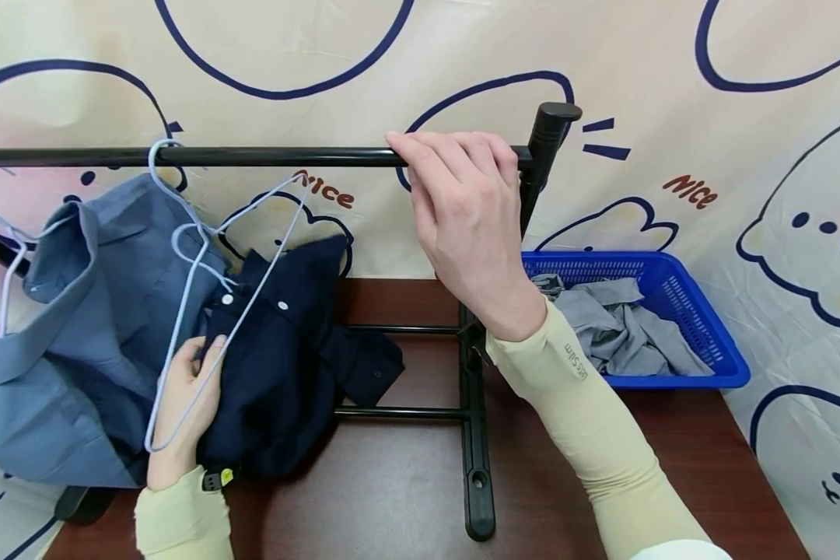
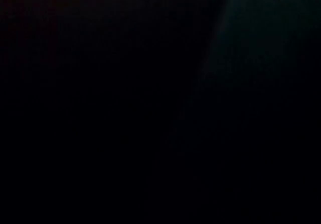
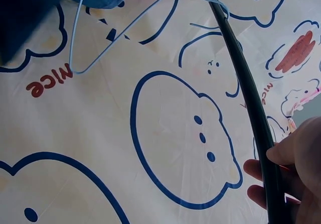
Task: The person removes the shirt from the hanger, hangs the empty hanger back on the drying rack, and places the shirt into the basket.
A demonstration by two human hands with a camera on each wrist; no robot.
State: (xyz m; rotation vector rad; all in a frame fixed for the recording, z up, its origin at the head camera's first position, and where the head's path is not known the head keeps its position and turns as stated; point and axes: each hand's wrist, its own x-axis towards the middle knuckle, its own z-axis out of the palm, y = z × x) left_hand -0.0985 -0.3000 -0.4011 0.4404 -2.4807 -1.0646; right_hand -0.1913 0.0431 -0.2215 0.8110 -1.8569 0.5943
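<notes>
In the head view my left hand (image 1: 189, 397) pinches the edge of a navy buttoned garment (image 1: 273, 373) between thumb and fingers. Light blue wire of a clothes hanger (image 1: 182, 311) crosses in front of that hand, and its hook loops over the black rack bar (image 1: 280, 157). My right hand (image 1: 465, 202) grips the bar near its right end. The right wrist view shows the thumb and fingers of the right hand (image 3: 296, 169) around the bar (image 3: 251, 98). A blue-grey garment (image 1: 126, 257) hangs just left of the navy one. The left wrist view is almost black.
On the right stands a blue plastic basket (image 1: 700, 311) with grey clothing (image 1: 630, 327) inside. A black rack foot (image 1: 479, 467) lies along the brown table (image 1: 567, 482). Part of another light blue hanger (image 1: 7, 280) shows at the left edge. A cartoon-printed sheet (image 1: 798, 101) covers the wall behind.
</notes>
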